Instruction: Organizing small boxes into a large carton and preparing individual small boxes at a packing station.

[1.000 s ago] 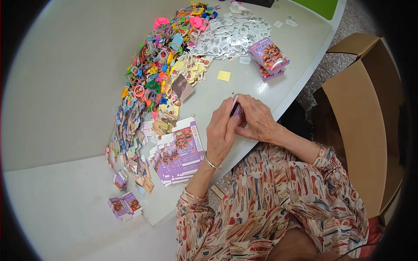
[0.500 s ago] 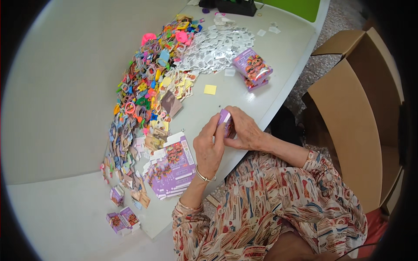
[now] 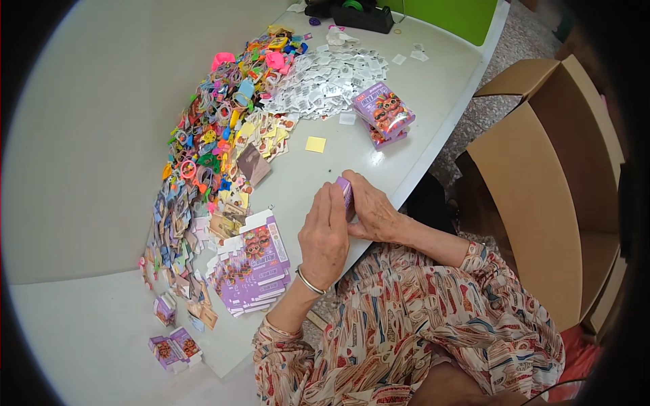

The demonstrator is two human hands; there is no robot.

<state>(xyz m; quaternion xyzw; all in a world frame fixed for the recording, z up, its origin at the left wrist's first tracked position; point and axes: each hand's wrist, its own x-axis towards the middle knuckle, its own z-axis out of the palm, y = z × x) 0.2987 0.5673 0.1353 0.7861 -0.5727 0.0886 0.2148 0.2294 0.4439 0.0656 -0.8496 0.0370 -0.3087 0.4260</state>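
Between my two hands, near the table's front edge, is a small purple cardboard box (image 3: 344, 190), mostly covered by my fingers. My left hand (image 3: 325, 233), with a bracelet at the wrist, presses its long fingers along the box's left side. My right hand (image 3: 374, 211) grips the right side, its fingers curled round the edge. Left of my left hand lies a fanned stack of flat purple printed cartons (image 3: 261, 274). Beyond my hands, two filled-out purple boxes (image 3: 384, 111) rest one on the other. A yellow paper square (image 3: 315, 144) lies ahead of my hands.
Along the wall runs a long heap of small colourful plastic trinkets (image 3: 210, 128), with small cards (image 3: 175, 220) at its near end. White packets (image 3: 325, 81) are piled at the back, near a black tape dispenser (image 3: 362, 15). An open brown carton (image 3: 525, 183) stands at right.
The view has shifted slightly, so the table's things sit further left. My left fingers have straightened and closed together along the box, which stays between both hands.
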